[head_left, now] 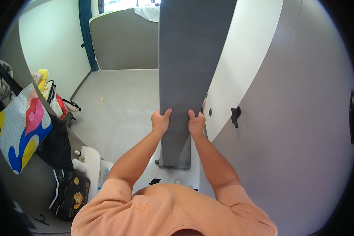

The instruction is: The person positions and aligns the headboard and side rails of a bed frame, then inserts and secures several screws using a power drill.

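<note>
A tall grey panel (187, 59), like a door or board seen edge-on, stands upright in front of me and runs from the floor to past the top of the view. My left hand (161, 121) grips its left edge, thumb on the face. My right hand (196, 122) grips its right edge at the same height. Both arms reach forward from orange short sleeves. The panel's lower end (176, 159) sits near the floor by a dark bracket.
A white wall with a black hook (235, 115) curves along the right. Light floor tiles (118, 102) stretch ahead to a grey bed end (124, 39) and a blue curtain (85, 31). Colourful bags (21, 129), a black bag (69, 192) and a white stool (91, 161) crowd the left.
</note>
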The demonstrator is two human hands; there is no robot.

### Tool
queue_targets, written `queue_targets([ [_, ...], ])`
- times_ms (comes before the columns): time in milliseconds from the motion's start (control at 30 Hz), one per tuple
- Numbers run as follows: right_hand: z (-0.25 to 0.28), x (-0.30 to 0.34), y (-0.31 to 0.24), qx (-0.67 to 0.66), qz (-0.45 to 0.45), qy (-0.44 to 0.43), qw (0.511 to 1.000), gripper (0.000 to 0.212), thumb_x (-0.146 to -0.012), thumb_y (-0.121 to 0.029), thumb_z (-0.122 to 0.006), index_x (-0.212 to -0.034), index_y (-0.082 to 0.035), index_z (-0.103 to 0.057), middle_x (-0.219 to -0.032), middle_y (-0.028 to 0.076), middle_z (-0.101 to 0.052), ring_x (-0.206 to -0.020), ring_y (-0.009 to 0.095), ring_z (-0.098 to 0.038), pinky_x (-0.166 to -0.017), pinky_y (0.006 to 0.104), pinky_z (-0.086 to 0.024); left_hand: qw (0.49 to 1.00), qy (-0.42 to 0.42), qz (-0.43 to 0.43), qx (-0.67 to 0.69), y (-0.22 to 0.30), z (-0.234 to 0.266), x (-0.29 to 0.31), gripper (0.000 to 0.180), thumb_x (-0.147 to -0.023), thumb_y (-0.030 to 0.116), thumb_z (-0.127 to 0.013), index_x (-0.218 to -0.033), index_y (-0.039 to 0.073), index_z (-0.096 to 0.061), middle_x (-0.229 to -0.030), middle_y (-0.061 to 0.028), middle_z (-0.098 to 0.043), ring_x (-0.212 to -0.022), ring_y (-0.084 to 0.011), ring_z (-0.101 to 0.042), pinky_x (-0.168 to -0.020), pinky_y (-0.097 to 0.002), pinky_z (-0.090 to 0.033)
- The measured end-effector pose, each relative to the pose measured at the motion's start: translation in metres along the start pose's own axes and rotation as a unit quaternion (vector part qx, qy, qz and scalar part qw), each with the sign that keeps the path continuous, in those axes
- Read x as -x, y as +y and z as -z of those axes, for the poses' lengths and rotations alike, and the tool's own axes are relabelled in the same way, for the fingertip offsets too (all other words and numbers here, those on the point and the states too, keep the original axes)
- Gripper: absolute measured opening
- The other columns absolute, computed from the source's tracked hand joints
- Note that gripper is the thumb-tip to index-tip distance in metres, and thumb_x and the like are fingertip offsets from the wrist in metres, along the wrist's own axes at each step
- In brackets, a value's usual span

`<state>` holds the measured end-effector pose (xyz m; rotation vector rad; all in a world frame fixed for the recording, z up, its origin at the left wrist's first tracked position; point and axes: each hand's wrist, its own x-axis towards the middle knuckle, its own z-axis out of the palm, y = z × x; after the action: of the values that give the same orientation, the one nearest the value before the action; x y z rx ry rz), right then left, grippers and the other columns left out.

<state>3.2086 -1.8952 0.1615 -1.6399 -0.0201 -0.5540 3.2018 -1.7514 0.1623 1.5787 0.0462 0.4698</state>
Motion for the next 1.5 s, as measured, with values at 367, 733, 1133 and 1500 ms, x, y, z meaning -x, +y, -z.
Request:
queue_targets([
  [367,0.023,0.12,-0.046,0.049,-0.044,-0.007,0.998,0.032,-0.076,-0.028,-0.063,-0.084,0.002,-0.062,-0.072,0.012,-0.063,-0.067,0.019,-0.059,-0.065,0.0312,-0.045,0.999,-0.025,0.0,-0.046,0.024,0.069,0.106,0.053,-0.073,0.047,-0.064,-0.084,-0.005,-0.06,-0.076,-0.0128,-0.063,-0.072,-0.0212,-0.06,-0.066,-0.032,-0.046],
  [733,0.07,0.239,-0.099,0.02,-0.014,0.002,1.0,0.03,-0.075,-0.026,-0.065,-0.083,0.003,-0.061,-0.073,0.012,-0.063,-0.067,0.019,-0.058,-0.066,0.0313,-0.045,0.997,0.021,0.005,-0.069,0.077,0.109,0.237,0.046,-0.075,0.041,-0.064,-0.084,-0.004,-0.06,-0.076,-0.0138,-0.064,-0.073,-0.0231,-0.062,-0.066,-0.0318,-0.046],
  [1133,0.105,0.378,-0.16,0.024,-0.024,0.017,0.999,0.038,-0.076,-0.034,-0.065,-0.086,0.002,-0.061,-0.074,0.007,-0.062,-0.069,0.016,-0.055,-0.067,0.0292,-0.044,0.998,-0.002,-0.012,-0.057,0.107,0.173,0.359,0.047,-0.074,0.041,-0.066,-0.084,-0.004,-0.06,-0.075,-0.0143,-0.064,-0.071,-0.0247,-0.061,-0.066,-0.0325,-0.046],
  [1500,0.148,0.505,-0.197,0.023,0.029,0.039,0.999,0.046,-0.076,-0.041,-0.063,-0.084,0.004,-0.06,-0.073,0.007,-0.061,-0.069,0.017,-0.054,-0.068,0.0304,-0.044,0.998,-0.027,-0.015,-0.048,0.149,0.226,0.486,0.043,-0.073,0.037,-0.067,-0.084,-0.004,-0.06,-0.075,-0.015,-0.064,-0.071,-0.0256,-0.062,-0.065,-0.0332,-0.046],
])
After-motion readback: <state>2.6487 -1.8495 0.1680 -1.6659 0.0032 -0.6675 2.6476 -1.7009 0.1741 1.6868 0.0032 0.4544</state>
